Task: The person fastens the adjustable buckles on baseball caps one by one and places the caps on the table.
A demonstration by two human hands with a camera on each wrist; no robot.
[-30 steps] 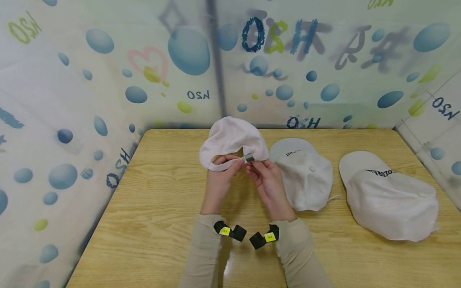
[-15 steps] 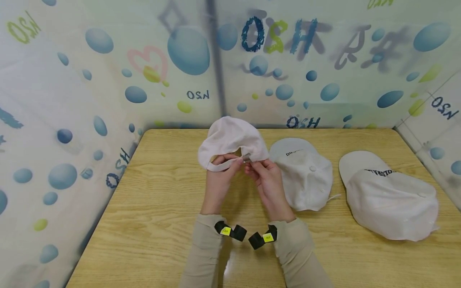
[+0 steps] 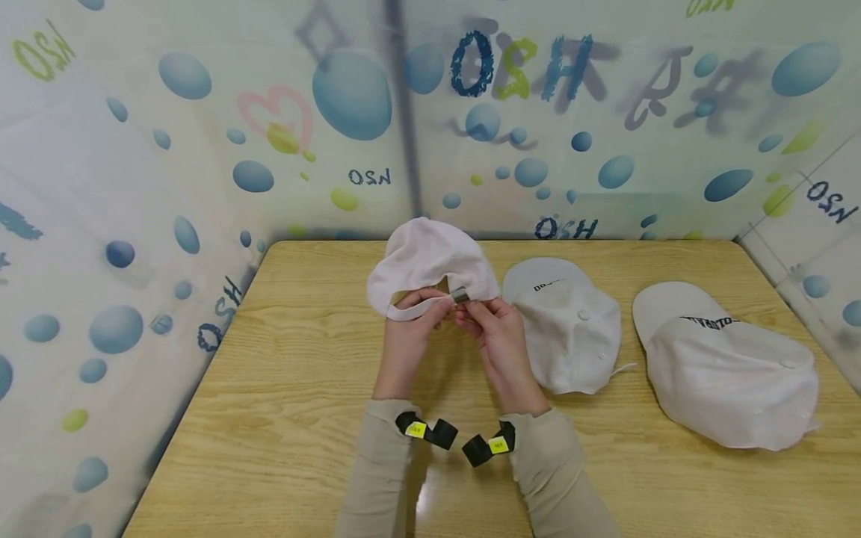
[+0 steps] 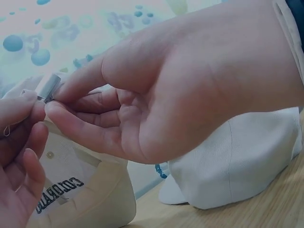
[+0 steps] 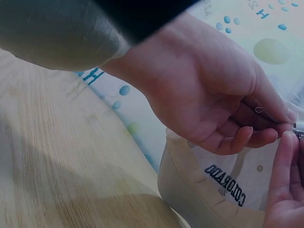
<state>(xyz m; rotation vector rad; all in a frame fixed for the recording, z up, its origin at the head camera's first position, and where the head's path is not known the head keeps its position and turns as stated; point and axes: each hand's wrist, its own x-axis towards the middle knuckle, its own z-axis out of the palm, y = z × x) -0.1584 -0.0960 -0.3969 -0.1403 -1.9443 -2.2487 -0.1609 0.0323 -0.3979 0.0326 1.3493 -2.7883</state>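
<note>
Just left of the table's middle, both hands hold a white baseball cap above the tabletop, its back opening turned toward me. My left hand pinches the cap strap, with some fingers inside the opening. My right hand pinches the strap's other side, at the silver buckle. In the left wrist view, fingertips of both hands meet around the buckle. A loose thread loop shows by the left fingers in the right wrist view, above dark embroidered letters inside the cap. Fingers partly hide the strap end.
Right of my right hand lies a second white cap, close to the held one. A third white cap sits farther right. Wooden table extends to the left; a printed backdrop stands behind it.
The held cap and both hands have drifted slightly left. The buckle has tilted between the fingers, its silver face catching the light differently. The other two caps have stayed put.
</note>
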